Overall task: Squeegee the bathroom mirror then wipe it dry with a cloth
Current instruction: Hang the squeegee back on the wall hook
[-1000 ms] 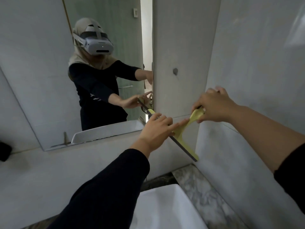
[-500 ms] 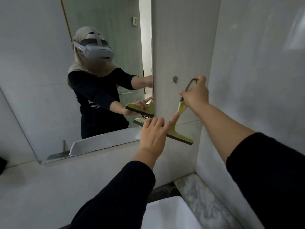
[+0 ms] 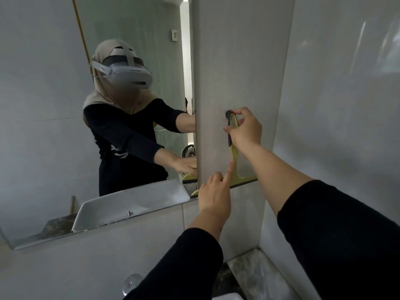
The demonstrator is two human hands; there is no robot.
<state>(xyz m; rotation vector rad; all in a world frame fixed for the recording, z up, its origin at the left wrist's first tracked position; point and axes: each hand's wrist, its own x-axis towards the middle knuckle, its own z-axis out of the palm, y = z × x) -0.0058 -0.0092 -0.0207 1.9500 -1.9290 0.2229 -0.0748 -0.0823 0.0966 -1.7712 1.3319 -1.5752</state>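
**Bathroom corner: item count**

- Squeegee (image 3: 234,161): one, yellow-green with a dark blade, hanging upright against the wall; part of it shows a second time as a reflection.
- Mirror (image 3: 54,126): one, frameless.
- Wall hook (image 3: 228,114): one, dark and round.
- Hands: two, the right hand (image 3: 245,128) and the left hand (image 3: 214,194).
- Black sleeves: two, one on each forearm.
- Basin (image 3: 227,296): one directly in view at the bottom edge, seen once more in the glass.
- Clear round knob (image 3: 132,283): one, low on the wall.
- Marble ledge (image 3: 255,276): one.
- Headset, reflected: one, white.
- Small fan, reflected: one.
- Wall switch plate, reflected: one.
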